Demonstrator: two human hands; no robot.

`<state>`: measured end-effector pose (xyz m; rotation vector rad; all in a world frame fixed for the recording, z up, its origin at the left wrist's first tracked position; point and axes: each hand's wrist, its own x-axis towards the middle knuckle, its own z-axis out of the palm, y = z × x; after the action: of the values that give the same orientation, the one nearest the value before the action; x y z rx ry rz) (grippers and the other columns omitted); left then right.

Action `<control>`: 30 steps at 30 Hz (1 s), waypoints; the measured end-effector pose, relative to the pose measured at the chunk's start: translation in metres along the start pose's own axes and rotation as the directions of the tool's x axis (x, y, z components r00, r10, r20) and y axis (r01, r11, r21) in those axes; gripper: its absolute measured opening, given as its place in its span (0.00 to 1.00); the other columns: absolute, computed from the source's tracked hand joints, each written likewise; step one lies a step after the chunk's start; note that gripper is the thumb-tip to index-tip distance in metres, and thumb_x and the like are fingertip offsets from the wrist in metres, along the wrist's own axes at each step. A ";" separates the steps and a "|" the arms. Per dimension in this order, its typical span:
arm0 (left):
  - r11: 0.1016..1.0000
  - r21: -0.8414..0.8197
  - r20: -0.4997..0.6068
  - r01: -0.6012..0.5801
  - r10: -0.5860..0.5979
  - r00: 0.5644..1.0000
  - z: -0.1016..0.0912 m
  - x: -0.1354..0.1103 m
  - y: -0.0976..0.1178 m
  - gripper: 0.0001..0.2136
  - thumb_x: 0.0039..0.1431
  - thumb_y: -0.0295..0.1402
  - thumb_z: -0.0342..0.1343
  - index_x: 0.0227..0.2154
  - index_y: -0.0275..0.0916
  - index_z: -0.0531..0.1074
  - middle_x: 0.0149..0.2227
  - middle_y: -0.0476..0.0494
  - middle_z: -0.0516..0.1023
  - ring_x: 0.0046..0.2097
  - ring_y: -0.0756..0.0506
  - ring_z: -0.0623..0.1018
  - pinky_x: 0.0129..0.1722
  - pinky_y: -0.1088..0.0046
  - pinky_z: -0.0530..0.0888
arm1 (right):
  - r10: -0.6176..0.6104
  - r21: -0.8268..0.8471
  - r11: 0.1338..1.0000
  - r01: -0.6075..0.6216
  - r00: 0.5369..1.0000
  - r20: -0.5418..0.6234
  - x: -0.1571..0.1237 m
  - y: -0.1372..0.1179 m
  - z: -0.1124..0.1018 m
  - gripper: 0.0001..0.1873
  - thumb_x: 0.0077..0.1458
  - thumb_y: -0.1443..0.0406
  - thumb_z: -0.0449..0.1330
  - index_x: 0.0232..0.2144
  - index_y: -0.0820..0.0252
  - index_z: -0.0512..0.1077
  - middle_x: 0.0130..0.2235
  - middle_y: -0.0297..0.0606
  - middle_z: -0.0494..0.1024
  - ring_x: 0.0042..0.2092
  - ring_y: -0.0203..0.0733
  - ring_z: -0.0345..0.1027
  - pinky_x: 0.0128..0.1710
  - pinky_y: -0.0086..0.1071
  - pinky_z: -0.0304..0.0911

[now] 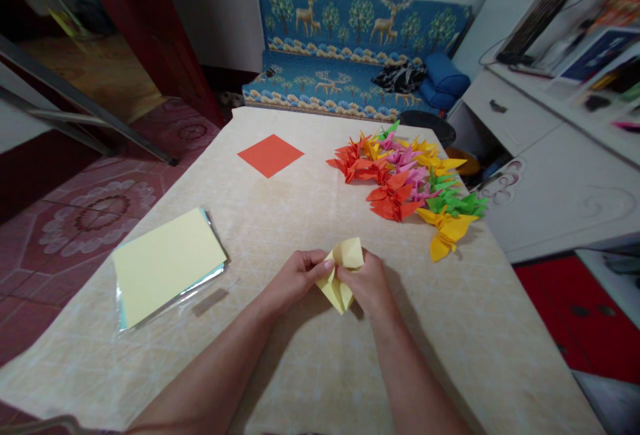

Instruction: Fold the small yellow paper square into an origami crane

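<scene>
A partly folded sheet of pale yellow paper (pixel 341 293) is held between both hands above the near middle of the table. My left hand (pixel 299 279) pinches its left side, with the thumb on top. On the other side, my right hand (pixel 369 281) grips the paper with its thumb pressed near the centre creases. One flap of the paper stands up at the top, and a pointed corner faces down toward me. The fingers behind the paper are partly hidden.
Folded paper cranes (pixel 400 175) in several colours crowd the table's far right. A red paper square (pixel 271 155) lies at the far left. Nearer on the left rests a stack of paper (pixel 170 265) on a clear wrapper. A patterned blue sofa (pixel 320 78) stands beyond the table (pixel 300 381).
</scene>
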<state>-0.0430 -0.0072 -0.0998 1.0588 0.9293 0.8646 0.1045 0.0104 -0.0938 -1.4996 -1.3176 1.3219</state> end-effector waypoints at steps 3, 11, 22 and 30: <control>1.000 0.023 -0.011 0.001 -0.001 1.000 0.000 0.001 -0.001 0.18 0.55 0.45 0.54 0.29 0.31 0.73 0.26 0.44 0.71 0.29 0.48 0.69 0.31 0.73 0.62 | -0.024 -0.039 0.999 0.023 1.000 -0.016 0.000 0.002 0.001 0.08 0.38 0.67 0.61 0.27 0.55 0.72 0.28 0.36 0.79 0.30 0.44 0.73 0.27 0.31 0.66; 0.997 0.076 -0.014 -0.025 0.026 1.000 0.000 0.002 -0.003 0.17 0.57 0.43 0.53 0.31 0.30 0.73 0.27 0.44 0.70 0.29 0.50 0.67 0.30 0.74 0.62 | -0.036 -0.094 0.995 0.033 0.999 -0.027 0.000 0.005 0.002 0.08 0.38 0.66 0.61 0.27 0.55 0.71 0.29 0.36 0.78 0.30 0.44 0.72 0.27 0.32 0.66; 0.996 0.087 -0.008 -0.031 0.032 0.999 -0.003 0.003 -0.004 0.18 0.54 0.43 0.55 0.36 0.29 0.76 0.30 0.41 0.73 0.30 0.48 0.69 0.31 0.74 0.64 | 0.010 0.072 0.997 -0.020 0.989 0.144 -0.003 -0.001 -0.009 0.17 0.36 0.71 0.61 0.34 0.60 0.69 0.31 0.34 0.76 0.31 0.37 0.70 0.30 0.27 0.65; 0.998 0.051 -0.004 -0.030 0.030 1.000 -0.003 0.005 -0.006 0.18 0.53 0.41 0.58 0.39 0.29 0.76 0.31 0.41 0.74 0.30 0.49 0.70 0.30 0.75 0.65 | 0.040 0.086 0.995 -0.055 0.984 0.172 -0.004 -0.003 -0.012 0.19 0.34 0.73 0.61 0.34 0.59 0.69 0.31 0.32 0.76 0.30 0.37 0.70 0.30 0.27 0.65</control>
<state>-0.0433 -0.0035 -0.1070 1.1173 0.9464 0.8725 0.1154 0.0080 -0.0877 -1.3891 -1.3152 1.5489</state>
